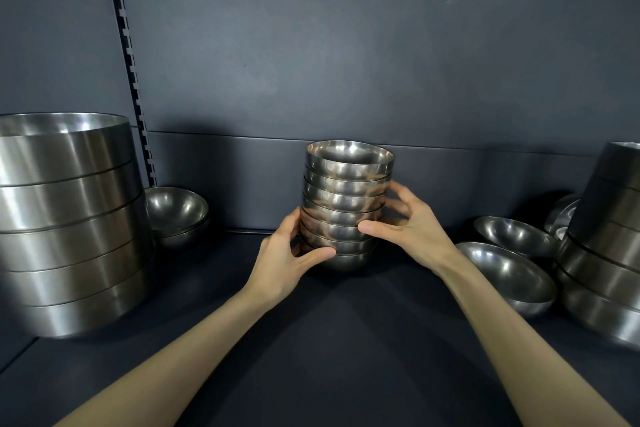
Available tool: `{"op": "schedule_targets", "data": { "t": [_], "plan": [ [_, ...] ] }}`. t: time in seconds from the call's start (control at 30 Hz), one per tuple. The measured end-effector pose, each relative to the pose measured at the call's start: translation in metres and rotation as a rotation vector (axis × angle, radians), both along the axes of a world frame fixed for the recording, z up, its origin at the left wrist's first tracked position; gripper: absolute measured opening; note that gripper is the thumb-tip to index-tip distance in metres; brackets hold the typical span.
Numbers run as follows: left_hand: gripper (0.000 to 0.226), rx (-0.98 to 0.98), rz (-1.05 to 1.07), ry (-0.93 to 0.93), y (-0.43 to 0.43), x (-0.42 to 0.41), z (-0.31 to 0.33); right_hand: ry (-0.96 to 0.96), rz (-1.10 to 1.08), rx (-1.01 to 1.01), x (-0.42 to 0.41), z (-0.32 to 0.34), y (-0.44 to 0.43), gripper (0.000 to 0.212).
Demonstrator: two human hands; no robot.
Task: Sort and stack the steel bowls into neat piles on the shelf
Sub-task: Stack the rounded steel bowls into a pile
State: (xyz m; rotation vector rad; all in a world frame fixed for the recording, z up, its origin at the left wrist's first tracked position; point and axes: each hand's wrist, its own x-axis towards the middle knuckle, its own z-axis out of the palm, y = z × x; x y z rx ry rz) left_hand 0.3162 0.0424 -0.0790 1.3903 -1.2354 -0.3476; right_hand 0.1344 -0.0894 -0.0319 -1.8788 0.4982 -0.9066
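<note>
A pile of several small steel bowls (348, 198) stands upright in the middle of the dark shelf (329, 340), near the back wall. My left hand (289, 255) grips its lower left side, thumb across the front of the lowest bowls. From the right, my right hand (407, 225) holds the pile's middle, thumb on the front and fingers curled round the side. A nested pair of small bowls (178, 215) sits to the left, and two loose medium bowls (509, 274) (516, 236) lie to the right.
A tall pile of large steel bowls (65, 222) fills the left side of the shelf. Another large pile (606, 253) stands at the right edge, with more bowls (562, 215) partly hidden behind it. A slotted upright (130, 59) runs up the back wall.
</note>
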Motion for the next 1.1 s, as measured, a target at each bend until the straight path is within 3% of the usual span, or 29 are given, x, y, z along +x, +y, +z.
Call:
{"op": "schedule_targets", "data": {
  "t": [0.17,0.37,0.43,0.57,0.77,0.93,1.1],
  "plan": [
    [0.056,0.022,-0.011,-0.033,0.001,0.001,0.001,0.054,-0.017,-0.015,-0.002,0.002,0.002,0.109],
    [0.045,0.043,-0.004,-0.101,0.004,0.004,0.006,0.133,-0.090,-0.016,-0.002,0.007,0.005,0.082],
    [0.050,0.083,0.007,-0.147,0.006,0.005,0.010,0.161,-0.112,-0.017,-0.004,0.009,0.007,0.083],
    [0.063,0.195,0.079,-0.294,0.012,0.010,0.021,0.237,-0.196,-0.061,-0.009,0.016,0.023,0.106],
    [0.063,0.374,0.147,-0.700,0.035,0.016,0.065,0.462,-0.377,-0.259,-0.021,0.043,0.056,0.084],
    [0.063,0.296,0.298,-0.960,0.081,0.002,0.124,0.551,-0.456,-0.516,-0.032,0.085,0.103,0.073],
    [0.060,0.134,0.422,-1.044,0.163,-0.014,0.142,0.545,-0.451,-0.671,-0.042,0.099,0.167,0.064]
  ]
}}
